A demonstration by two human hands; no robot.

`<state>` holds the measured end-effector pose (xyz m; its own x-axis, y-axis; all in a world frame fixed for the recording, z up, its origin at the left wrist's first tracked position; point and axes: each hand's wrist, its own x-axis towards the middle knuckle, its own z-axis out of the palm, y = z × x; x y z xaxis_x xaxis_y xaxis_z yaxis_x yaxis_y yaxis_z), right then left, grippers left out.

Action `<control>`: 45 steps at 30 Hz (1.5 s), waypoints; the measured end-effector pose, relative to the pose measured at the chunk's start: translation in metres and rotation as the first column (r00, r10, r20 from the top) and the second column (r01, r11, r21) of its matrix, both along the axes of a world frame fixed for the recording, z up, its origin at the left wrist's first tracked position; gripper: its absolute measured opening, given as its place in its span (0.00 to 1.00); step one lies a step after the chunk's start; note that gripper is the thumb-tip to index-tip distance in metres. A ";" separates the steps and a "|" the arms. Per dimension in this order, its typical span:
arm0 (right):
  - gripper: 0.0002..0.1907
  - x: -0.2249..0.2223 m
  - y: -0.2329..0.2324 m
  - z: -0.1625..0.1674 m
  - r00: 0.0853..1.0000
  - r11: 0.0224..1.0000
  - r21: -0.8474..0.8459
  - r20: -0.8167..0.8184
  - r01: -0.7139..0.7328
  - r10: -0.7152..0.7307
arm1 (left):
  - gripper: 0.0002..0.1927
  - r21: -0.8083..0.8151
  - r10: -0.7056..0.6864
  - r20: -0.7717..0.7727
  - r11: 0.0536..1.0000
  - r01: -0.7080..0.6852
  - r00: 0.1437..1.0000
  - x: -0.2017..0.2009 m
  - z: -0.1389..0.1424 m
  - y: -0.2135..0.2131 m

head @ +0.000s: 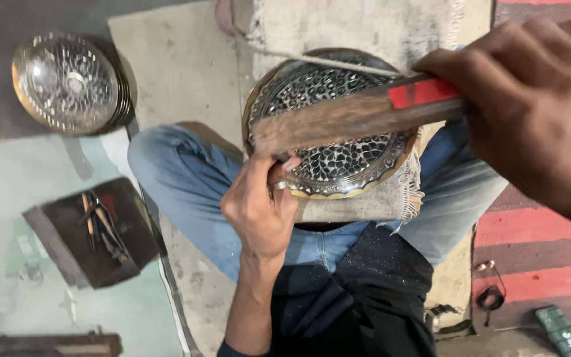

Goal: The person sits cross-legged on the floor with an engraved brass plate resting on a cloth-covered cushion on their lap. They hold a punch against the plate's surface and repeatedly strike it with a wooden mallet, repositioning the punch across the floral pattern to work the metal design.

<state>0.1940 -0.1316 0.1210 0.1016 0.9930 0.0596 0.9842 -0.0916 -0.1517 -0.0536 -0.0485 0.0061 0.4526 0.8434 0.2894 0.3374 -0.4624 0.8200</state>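
Observation:
A round, pierced metal plate (338,165) with a brass-coloured rim rests on a frayed cloth (371,201) across my lap. My left hand (259,208), a ring on one finger, grips the plate's near-left edge. My right hand (536,106) is raised close to the camera and holds a wooden-handled brush (338,119) with a red band. Its bristles lie blurred across the plate's upper half.
A stack of similar pierced metal plates (67,82) sits on the floor at upper left. A dark block (94,231) carrying several small tools lies at left. A red striped mat (536,258) and a pale mat (180,66) cover the floor around my crossed legs.

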 end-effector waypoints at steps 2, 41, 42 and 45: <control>0.24 0.000 0.000 0.005 0.996 0.999 -0.023 0.089 -0.028 0.030 | 0.20 -0.011 -0.028 0.062 1.000 0.028 0.998 0.001 0.000 0.000; 0.10 0.050 -0.139 -0.077 0.718 0.845 -0.037 -0.508 0.534 -0.476 | 0.22 -0.282 -0.604 0.203 0.718 0.637 0.771 0.019 0.007 0.038; 0.14 0.045 -0.137 -0.078 0.631 0.804 -0.046 -0.594 0.592 -0.499 | 0.25 -0.265 -0.612 0.215 0.714 0.648 0.761 0.019 0.006 0.038; 0.20 0.029 -0.125 -0.070 0.598 0.767 -0.053 -0.593 0.640 -0.540 | 0.22 -0.137 -0.650 0.135 0.735 0.664 0.748 0.019 0.001 0.036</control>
